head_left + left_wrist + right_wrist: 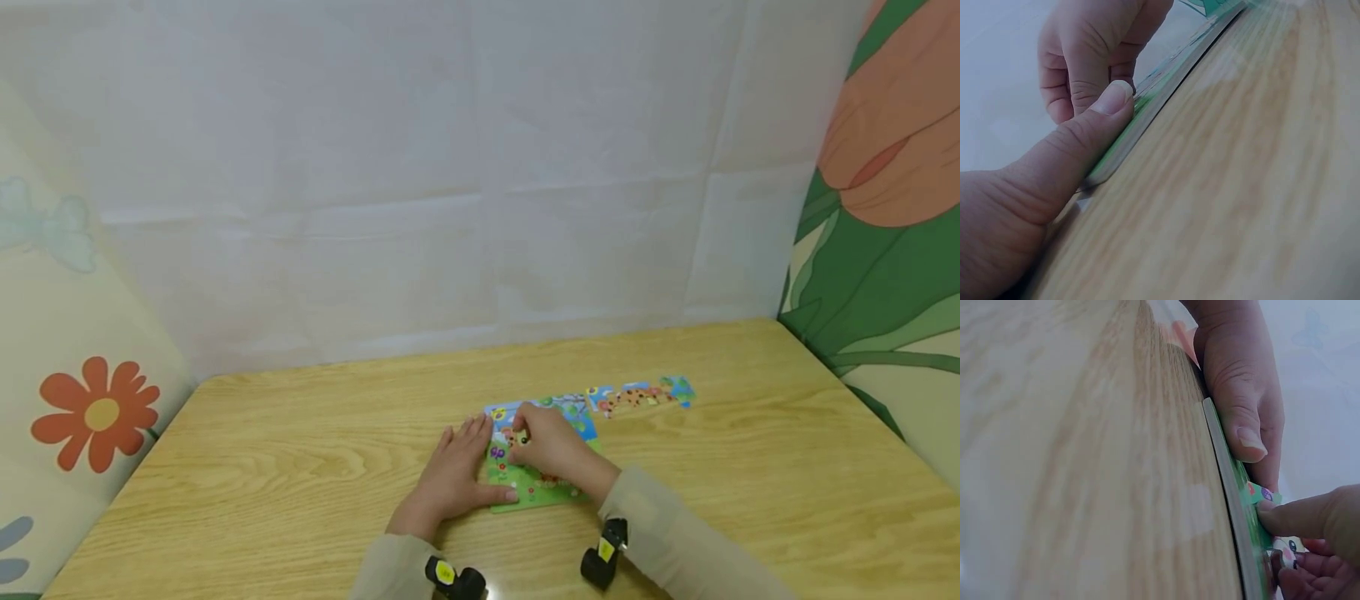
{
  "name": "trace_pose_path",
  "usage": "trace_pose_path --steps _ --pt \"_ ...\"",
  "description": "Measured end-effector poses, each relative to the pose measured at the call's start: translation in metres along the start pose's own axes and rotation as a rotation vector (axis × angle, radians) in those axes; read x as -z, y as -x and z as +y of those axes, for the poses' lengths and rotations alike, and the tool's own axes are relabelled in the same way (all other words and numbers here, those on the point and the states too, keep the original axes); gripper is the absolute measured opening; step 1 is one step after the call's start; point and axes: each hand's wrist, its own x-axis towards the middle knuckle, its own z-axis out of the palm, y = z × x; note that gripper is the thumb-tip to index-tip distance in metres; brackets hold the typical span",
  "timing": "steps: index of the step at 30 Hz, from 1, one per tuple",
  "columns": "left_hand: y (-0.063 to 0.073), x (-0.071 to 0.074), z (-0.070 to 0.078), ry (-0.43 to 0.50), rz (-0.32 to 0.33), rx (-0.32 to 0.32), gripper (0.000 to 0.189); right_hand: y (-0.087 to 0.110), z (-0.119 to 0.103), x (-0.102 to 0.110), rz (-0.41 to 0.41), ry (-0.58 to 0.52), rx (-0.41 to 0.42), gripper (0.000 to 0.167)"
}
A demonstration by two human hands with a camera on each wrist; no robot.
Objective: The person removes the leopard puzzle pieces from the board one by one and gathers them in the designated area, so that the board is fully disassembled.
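1. Two hands work over a picture board [540,497] that lies flat on the wooden desk [262,475], nearer the front edge than the far corners
2. The left hand [453,477] sits at the board's left edge with its fingers straight and slightly spread, its thumb resting on the green front part, close to the front edge
3. The right hand [553,442] reaches in across the board's right side, fingers curled, thumb and forefinger pinching a small puzzle piece [522,436] over the left half; whether it is seated cannot be told
4. A strip of puzzle pieces [641,398] runs rightward from the board's far right corner, just beside it
5. Wide stretches of wood lie to the left of the board and to its right, with a narrower band between its far edge and the white sheet [375,167] behind the desk
6. Two pale sleeves come over the front of the desk, one black wrist device [457,579] on the left and another [602,557] on the right, both near the board's front edge
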Motion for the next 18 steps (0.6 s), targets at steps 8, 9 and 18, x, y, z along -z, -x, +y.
trace_pose_path --steps 8,9,18 --pt "-0.001 0.000 -0.001 0.013 0.003 0.005 0.108 -0.002 -0.002 0.001 -0.012 0.055 0.061 0.024" --pt "-0.001 0.000 -0.001 0.014 0.006 0.004 0.108 -0.002 -0.001 0.001 -0.011 0.040 0.071 0.023" --pt "-0.002 0.001 0.000 0.007 0.005 0.000 0.109 -0.002 0.018 -0.001 0.047 -0.264 0.119 0.019"
